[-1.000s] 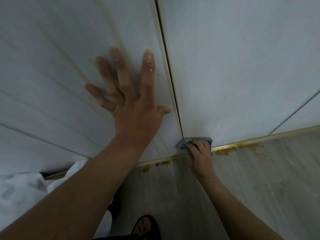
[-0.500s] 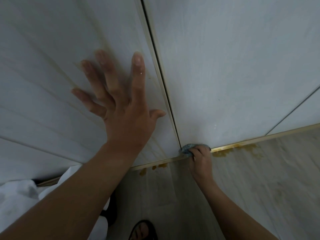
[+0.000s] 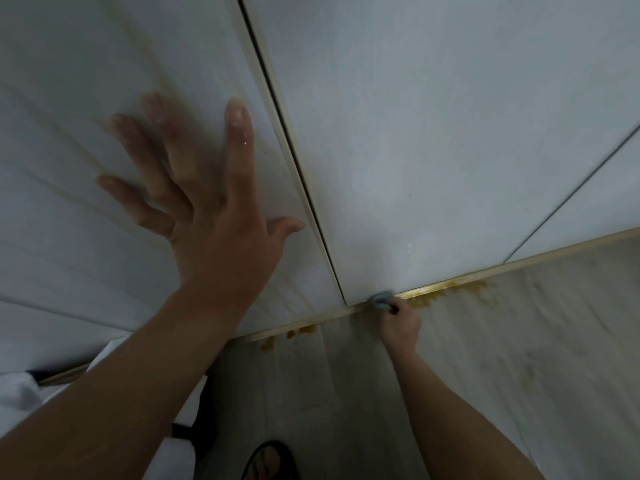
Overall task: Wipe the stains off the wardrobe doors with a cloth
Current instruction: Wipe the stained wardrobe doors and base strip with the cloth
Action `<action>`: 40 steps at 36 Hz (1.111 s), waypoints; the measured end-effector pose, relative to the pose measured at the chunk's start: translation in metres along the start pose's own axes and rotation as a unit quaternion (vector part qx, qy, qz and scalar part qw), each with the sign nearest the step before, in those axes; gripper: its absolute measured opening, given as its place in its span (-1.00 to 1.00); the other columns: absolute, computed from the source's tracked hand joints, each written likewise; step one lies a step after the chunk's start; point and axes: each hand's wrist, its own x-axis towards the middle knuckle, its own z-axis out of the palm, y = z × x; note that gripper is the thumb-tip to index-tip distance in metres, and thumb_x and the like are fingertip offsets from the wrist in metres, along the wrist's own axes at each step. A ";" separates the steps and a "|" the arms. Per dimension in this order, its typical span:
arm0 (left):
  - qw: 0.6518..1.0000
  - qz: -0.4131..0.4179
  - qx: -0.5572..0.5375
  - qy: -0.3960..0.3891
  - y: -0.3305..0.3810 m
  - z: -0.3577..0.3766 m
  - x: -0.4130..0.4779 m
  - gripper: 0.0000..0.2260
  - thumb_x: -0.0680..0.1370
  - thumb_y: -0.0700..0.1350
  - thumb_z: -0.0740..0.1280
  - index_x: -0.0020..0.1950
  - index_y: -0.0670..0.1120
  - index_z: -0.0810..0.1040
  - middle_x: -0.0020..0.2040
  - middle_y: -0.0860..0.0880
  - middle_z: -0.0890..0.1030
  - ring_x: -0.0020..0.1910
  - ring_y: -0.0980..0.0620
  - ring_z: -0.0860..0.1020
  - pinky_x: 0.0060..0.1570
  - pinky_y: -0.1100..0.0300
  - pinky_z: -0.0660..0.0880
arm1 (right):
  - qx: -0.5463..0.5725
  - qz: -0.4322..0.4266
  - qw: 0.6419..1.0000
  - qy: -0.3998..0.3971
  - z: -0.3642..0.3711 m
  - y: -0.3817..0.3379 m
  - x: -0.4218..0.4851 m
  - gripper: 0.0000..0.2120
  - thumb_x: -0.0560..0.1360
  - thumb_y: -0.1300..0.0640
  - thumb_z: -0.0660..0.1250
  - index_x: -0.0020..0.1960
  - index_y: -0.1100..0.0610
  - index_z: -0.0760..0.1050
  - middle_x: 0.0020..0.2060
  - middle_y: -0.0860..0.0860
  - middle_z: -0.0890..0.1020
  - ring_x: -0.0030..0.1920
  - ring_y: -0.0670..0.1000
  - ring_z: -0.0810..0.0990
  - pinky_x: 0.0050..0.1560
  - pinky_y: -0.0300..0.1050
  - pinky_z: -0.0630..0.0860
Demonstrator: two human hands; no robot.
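Two white wardrobe doors meet at a dark vertical seam: the left door and the right door. My left hand lies flat on the left door with its fingers spread. Low down, my right hand grips a small blue-grey cloth and presses it on the gold bottom rail, right below the seam. Most of the cloth is hidden by my fingers. Brown-yellow stains run along the rail to the right of the cloth, and smaller brown spots lie to its left.
Pale wood-grain floor spreads below the rail. A white garment bunches at the lower left. My foot in a dark sandal stands at the bottom centre. A third door panel shows at the far right.
My right hand has slid down with the cloth from the bottom of the right door onto the rail, and less cloth shows. My left hand stays flat on the left door.
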 end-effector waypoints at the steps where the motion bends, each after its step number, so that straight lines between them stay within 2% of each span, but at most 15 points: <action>1: 1.000 -0.005 0.013 0.011 0.002 -0.001 -0.001 0.19 0.33 0.52 0.30 0.59 0.13 -0.46 0.61 -0.45 -0.01 0.55 -0.60 -0.03 0.30 -0.69 0.04 | 0.057 0.068 0.995 0.038 -0.010 0.006 0.012 -0.75 0.46 0.26 0.39 0.11 0.10 0.68 -0.03 0.12 0.70 0.00 0.18 0.66 0.09 0.04 0.59; 3: 1.000 -0.001 0.015 -0.004 0.000 0.000 -0.002 0.18 0.35 0.57 0.27 0.57 0.16 -0.51 0.63 -0.41 -0.01 0.57 -0.57 -0.04 0.31 -0.68 0.07 | 0.166 0.157 0.967 0.111 -0.034 0.019 0.040 -0.76 0.52 0.15 0.39 0.18 0.07 0.60 0.00 0.08 0.65 0.03 0.15 0.64 0.09 0.07 0.60; 7: 0.999 -0.004 -0.016 -0.037 -0.009 0.007 -0.001 0.03 0.37 0.65 0.08 0.51 0.31 -0.54 0.68 -0.26 -0.06 0.60 -0.49 -0.08 0.29 -0.65 0.16 | 0.342 0.231 0.884 0.219 -0.103 0.024 0.090 -0.64 0.59 0.29 0.29 0.37 0.16 0.47 0.10 0.04 0.56 0.09 0.06 0.57 0.23 -0.01 0.53; 10: 0.999 -0.003 0.008 -0.031 -0.008 0.008 -0.003 0.06 0.38 0.62 0.17 0.52 0.30 -0.53 0.67 -0.28 -0.03 0.60 -0.49 -0.08 0.35 -0.61 0.10 | 0.433 0.253 0.841 0.202 -0.137 0.036 0.122 -0.62 0.61 0.34 0.24 0.38 0.09 0.43 0.20 0.06 0.56 0.14 0.06 0.59 0.28 0.05 0.55; 14: 1.000 -0.002 0.005 -0.028 -0.013 0.011 -0.002 0.05 0.40 0.65 0.14 0.54 0.29 -0.52 0.67 -0.29 -0.01 0.62 -0.44 -0.05 0.40 -0.55 0.14 | 0.484 0.231 0.833 0.134 -0.145 0.030 0.137 -0.55 0.65 0.34 0.20 0.50 0.11 0.30 0.32 0.11 0.45 0.24 0.13 0.52 0.21 0.09 0.56; 16: 1.000 -0.004 0.003 -0.021 -0.010 0.009 -0.002 0.04 0.40 0.64 0.14 0.54 0.29 -0.52 0.66 -0.32 0.01 0.61 -0.48 -0.05 0.37 -0.59 0.12 | 0.518 0.244 0.810 0.129 -0.140 0.024 0.140 -0.53 0.65 0.34 0.18 0.52 0.10 0.28 0.33 0.11 0.44 0.19 0.13 0.53 0.10 0.08 0.59; 18: 1.000 -0.002 0.003 -0.004 -0.005 0.007 -0.004 0.10 0.42 0.55 0.28 0.57 0.24 -0.48 0.62 -0.39 0.04 0.57 -0.56 -0.05 0.31 -0.67 0.08 | 0.550 0.269 0.777 0.145 -0.132 0.023 0.141 -0.54 0.64 0.33 0.18 0.50 0.06 0.33 0.37 0.12 0.47 0.18 0.14 0.55 0.14 0.15 0.60; 19: 1.000 0.000 0.004 0.006 -0.004 0.007 -0.004 0.13 0.41 0.50 0.34 0.59 0.22 -0.45 0.61 -0.42 0.06 0.56 -0.58 -0.04 0.29 -0.69 0.06 | 0.562 0.284 0.762 0.154 -0.128 0.023 0.140 -0.57 0.64 0.30 0.19 0.48 0.05 0.36 0.36 0.12 0.49 0.18 0.13 0.55 0.14 0.12 0.61; 22: 1.000 0.014 0.010 0.016 -0.006 0.008 -0.004 0.13 0.41 0.49 0.34 0.60 0.20 -0.45 0.63 -0.37 0.08 0.57 -0.54 -0.03 0.32 -0.68 0.05 | 0.616 0.297 0.712 0.160 -0.115 0.007 0.128 -0.67 0.67 0.24 0.18 0.43 0.10 0.41 0.26 0.08 0.57 0.12 0.04 0.59 -0.12 -0.11 0.63; 24: 1.000 0.015 -0.001 -0.004 -0.010 0.009 -0.003 0.10 0.42 0.53 0.30 0.55 0.28 -0.51 0.65 -0.32 0.06 0.60 -0.50 -0.02 0.33 -0.64 0.13 | 0.623 0.303 0.703 0.161 -0.104 0.002 0.120 -0.70 0.68 0.23 0.18 0.39 0.11 0.42 0.23 0.08 0.58 0.13 0.05 0.61 -0.20 -0.13 0.63; 28: 1.000 0.005 -0.016 -0.016 -0.008 0.008 -0.003 0.05 0.40 0.60 0.19 0.51 0.33 -0.54 0.65 -0.34 0.01 0.60 -0.51 -0.07 0.32 -0.63 0.13 | 0.622 0.302 0.713 0.117 -0.072 -0.002 0.092 -0.68 0.66 0.27 0.17 0.40 0.13 0.40 0.23 0.09 0.57 0.11 0.05 0.59 -0.24 -0.15 0.63; 32: 1.000 0.012 -0.020 -0.006 -0.007 0.007 -0.003 0.05 0.39 0.61 0.17 0.52 0.31 -0.53 0.64 -0.37 0.02 0.58 -0.54 -0.04 0.33 -0.63 0.11 | 0.605 0.320 0.728 0.028 -0.018 -0.022 0.026 -0.80 0.66 0.31 0.18 0.20 0.10 0.46 0.10 0.10 0.57 0.07 0.07 0.56 -0.01 -0.05 0.58; 34: 1.000 0.011 -0.013 0.015 -0.005 0.005 -0.004 0.07 0.39 0.59 0.21 0.56 0.28 -0.48 0.60 -0.44 0.04 0.55 -0.61 -0.01 0.28 -0.68 0.08 | 0.587 0.331 0.738 -0.022 0.010 -0.028 -0.003 -0.76 0.66 0.31 0.19 0.26 0.09 0.45 0.15 0.13 0.55 0.10 0.10 0.55 0.08 0.01 0.55; 37: 0.998 0.030 0.027 0.056 -0.002 0.004 -0.005 0.10 0.39 0.50 0.38 0.67 0.15 -0.22 0.51 -0.52 0.12 0.46 -0.71 0.09 0.22 -0.74 0.05 | 0.575 0.352 0.736 -0.061 0.032 -0.039 -0.026 -0.74 0.67 0.32 0.18 0.32 0.12 0.39 0.26 0.17 0.47 0.14 0.11 0.52 0.21 0.06 0.52; 40: 0.997 0.041 0.037 0.060 -0.006 0.004 -0.006 0.10 0.43 0.48 0.38 0.65 0.19 -0.31 0.54 -0.41 0.02 0.49 -0.67 0.05 0.23 -0.74 0.08 | 0.565 0.374 0.726 -0.113 0.025 -0.035 -0.030 -0.72 0.67 0.32 0.18 0.37 0.18 0.38 0.29 0.21 0.44 0.32 0.25 0.44 0.32 0.20 0.49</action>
